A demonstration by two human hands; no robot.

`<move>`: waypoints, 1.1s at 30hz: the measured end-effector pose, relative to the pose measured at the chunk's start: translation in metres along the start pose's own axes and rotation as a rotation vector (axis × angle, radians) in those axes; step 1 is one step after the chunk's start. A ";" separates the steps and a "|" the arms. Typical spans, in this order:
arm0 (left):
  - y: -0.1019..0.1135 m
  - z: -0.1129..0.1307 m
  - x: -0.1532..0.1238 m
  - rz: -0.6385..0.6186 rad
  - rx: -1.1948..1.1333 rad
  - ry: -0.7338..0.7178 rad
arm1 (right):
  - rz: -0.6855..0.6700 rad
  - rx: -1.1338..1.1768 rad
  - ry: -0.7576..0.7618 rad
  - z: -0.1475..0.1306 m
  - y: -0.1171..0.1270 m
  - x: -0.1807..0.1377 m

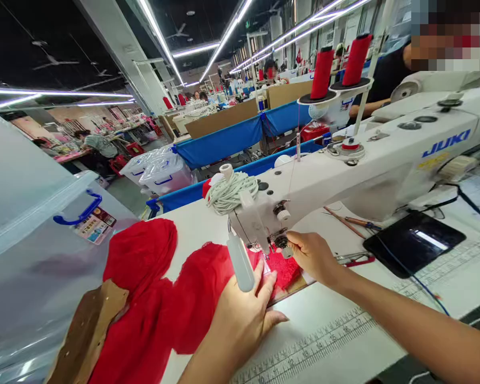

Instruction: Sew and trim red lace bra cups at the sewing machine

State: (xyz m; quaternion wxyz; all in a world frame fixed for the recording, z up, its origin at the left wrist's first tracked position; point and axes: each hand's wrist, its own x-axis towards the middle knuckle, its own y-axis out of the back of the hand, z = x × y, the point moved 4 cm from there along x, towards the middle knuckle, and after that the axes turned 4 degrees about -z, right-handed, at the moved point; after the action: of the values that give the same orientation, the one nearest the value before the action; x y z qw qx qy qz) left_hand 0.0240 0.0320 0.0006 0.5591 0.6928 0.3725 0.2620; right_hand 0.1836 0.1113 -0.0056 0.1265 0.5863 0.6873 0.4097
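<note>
Fingers of the left hand (242,314) lie spread on red lace (285,273) by the machine's needle end (255,220), steadying it, I judge; the right hand's (315,258) pinch the tension dial (281,242), seemingly to turn it. Red pieces (144,298) wait left, within reach.

- Left hand (244,312): bare, with slim fingers and a tapering thumb
- Left wrist (214,357): bare, smooth
- Right hand (316,260): bare, smooth-backed
- Right forearm (408,316): bare, long, slender
</note>
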 end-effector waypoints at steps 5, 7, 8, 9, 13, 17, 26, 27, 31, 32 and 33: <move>0.003 0.002 0.000 0.033 -0.011 -0.005 | -0.010 -0.013 -0.002 -0.001 0.001 -0.004; 0.006 0.003 0.000 0.057 -0.009 -0.009 | -0.020 -0.022 0.000 0.000 0.000 -0.004; 0.007 0.003 -0.001 0.071 -0.005 -0.013 | -0.028 -0.028 0.001 0.000 -0.001 -0.004; 0.009 0.003 -0.001 0.086 0.000 -0.015 | -0.037 -0.034 0.003 0.001 -0.001 -0.004; 0.009 0.003 -0.002 0.150 0.032 -0.012 | -0.111 -0.069 0.040 -0.001 0.008 -0.008; 0.002 0.005 -0.002 0.258 0.050 0.002 | -0.408 -0.151 0.350 -0.011 0.011 -0.023; 0.000 0.008 0.003 0.458 0.158 -0.038 | -0.353 -0.372 0.588 -0.017 -0.001 -0.034; -0.001 0.008 0.004 0.434 0.134 -0.043 | -0.351 -0.373 0.592 -0.018 -0.001 -0.034; -0.002 0.010 0.004 0.336 0.034 -0.053 | -0.375 -0.396 0.577 -0.019 0.001 -0.034; -0.002 0.010 0.004 0.289 -0.002 -0.038 | -0.381 -0.402 0.571 -0.019 0.001 -0.034; -0.001 0.011 0.004 0.228 -0.037 -0.021 | -0.386 -0.406 0.566 -0.019 0.001 -0.034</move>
State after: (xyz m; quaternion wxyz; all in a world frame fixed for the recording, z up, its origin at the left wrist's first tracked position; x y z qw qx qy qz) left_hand 0.0349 0.0291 -0.0037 0.5422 0.7229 0.2807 0.3234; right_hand 0.1818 0.0724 -0.0034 0.1202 0.2733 0.6978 0.6511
